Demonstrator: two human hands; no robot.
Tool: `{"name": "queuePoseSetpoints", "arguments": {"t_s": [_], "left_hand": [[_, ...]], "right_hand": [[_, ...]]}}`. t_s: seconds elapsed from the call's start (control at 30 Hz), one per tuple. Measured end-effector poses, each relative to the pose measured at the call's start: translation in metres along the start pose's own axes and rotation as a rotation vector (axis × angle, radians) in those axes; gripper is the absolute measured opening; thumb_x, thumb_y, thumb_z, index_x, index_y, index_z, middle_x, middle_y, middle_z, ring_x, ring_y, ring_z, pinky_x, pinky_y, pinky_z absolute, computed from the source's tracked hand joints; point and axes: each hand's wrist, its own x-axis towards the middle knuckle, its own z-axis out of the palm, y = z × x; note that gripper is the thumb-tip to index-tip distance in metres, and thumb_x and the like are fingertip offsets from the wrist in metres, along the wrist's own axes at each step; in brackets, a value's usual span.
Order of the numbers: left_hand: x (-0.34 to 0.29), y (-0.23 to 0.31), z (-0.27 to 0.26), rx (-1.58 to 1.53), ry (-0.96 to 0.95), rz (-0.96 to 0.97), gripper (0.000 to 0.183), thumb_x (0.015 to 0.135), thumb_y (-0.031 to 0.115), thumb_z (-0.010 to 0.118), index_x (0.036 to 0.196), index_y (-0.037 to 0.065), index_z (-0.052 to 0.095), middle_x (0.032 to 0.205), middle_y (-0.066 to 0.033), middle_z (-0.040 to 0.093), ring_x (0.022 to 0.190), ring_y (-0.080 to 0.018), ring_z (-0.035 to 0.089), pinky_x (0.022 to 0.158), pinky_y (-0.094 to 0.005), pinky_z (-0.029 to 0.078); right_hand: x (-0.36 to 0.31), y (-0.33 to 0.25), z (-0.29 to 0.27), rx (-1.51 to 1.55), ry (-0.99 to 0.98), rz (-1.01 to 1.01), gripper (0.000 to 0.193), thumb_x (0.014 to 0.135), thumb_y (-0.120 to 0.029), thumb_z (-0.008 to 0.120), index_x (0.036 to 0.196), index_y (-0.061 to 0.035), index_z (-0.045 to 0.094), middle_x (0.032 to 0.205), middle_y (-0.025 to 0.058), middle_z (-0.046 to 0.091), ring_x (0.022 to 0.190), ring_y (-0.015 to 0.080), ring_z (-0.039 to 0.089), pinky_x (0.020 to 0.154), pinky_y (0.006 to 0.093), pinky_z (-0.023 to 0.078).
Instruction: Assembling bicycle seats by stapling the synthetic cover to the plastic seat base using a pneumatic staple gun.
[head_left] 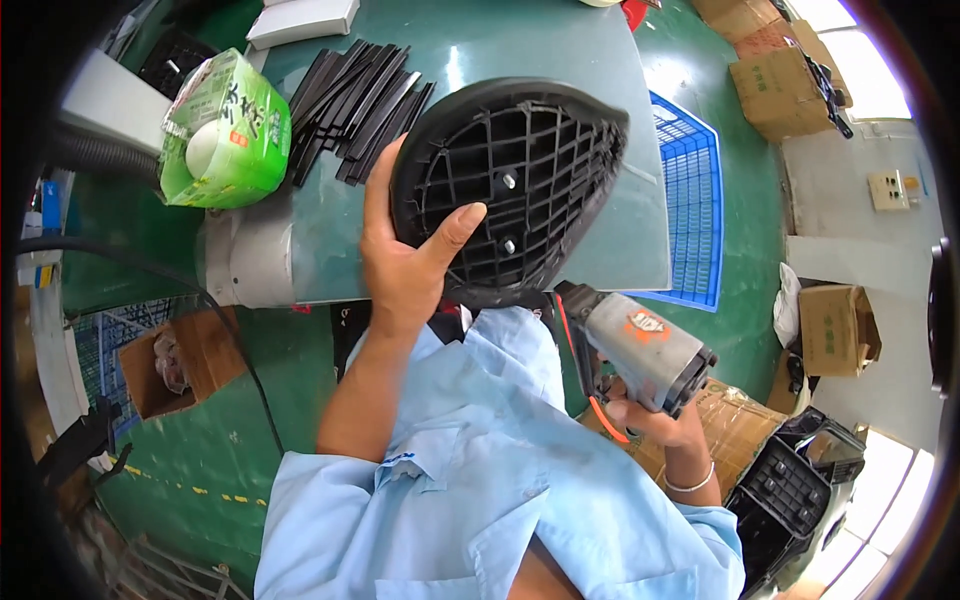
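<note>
My left hand (402, 270) grips the left edge of a black padded seat part (540, 205), fingers behind it and thumb across its ribbed plastic back. The part is tilted up over the front edge of the table, its lattice facing me, with two silvery bolts sticking out near the middle. My right hand (655, 418) is closed around the handle of a grey and black staple gun (645, 345), apart from the seat part, to its lower right. An orange strip or hose shows beside the gun. Its trigger is hidden.
Several black strips (345, 110) lie on the green table (470, 40), near a green carton (250, 130). A blue crate (705, 200) stands right of the table. Cardboard boxes (835, 325) stand further right. A dark cable (225, 315) hangs at left; an open carton (205, 360) is below.
</note>
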Motion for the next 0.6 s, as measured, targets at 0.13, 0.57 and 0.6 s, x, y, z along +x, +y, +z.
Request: {"name": "queuePoseSetpoints", "arguments": {"t_s": [0.13, 0.57, 0.6], "left_hand": [[-0.001, -0.01, 0.017, -0.088, 0.114, 0.079, 0.071, 0.081, 0.018, 0.074, 0.137, 0.0, 0.034, 0.13, -0.0124, 0.046, 0.115, -0.0189, 0.049, 0.1, -0.0308, 0.04], [-0.003, -0.002, 0.022, 0.103, 0.067, 0.099, 0.067, 0.081, 0.019, 0.074, 0.135, 0.0, 0.038, 0.125, -0.0114, 0.049, 0.111, -0.0188, 0.051, 0.097, -0.0303, 0.041], [-0.003, -0.003, 0.021, 0.119, 0.066, 0.117, 0.067, 0.081, 0.018, 0.074, 0.134, 0.0, 0.039, 0.125, -0.0113, 0.048, 0.111, -0.0189, 0.051, 0.097, -0.0305, 0.041]], "right_hand": [[-0.001, 0.007, -0.002, 0.142, 0.103, 0.072, 0.017, 0.071, -0.009, 0.073, 0.079, -0.0026, 0.058, 0.072, 0.0028, 0.058, 0.064, 0.014, 0.054, 0.058, 0.0287, 0.043], [0.012, 0.008, 0.002, 0.081, 0.046, 0.026, 0.059, 0.071, -0.02, 0.079, 0.12, 0.0003, 0.053, 0.099, 0.0082, 0.06, 0.09, 0.0184, 0.054, 0.082, 0.033, 0.044], [0.015, 0.009, 0.001, 0.047, 0.023, 0.058, 0.059, 0.071, -0.02, 0.079, 0.121, 0.0001, 0.053, 0.103, 0.0093, 0.06, 0.092, 0.0193, 0.054, 0.084, 0.0334, 0.044]]}}
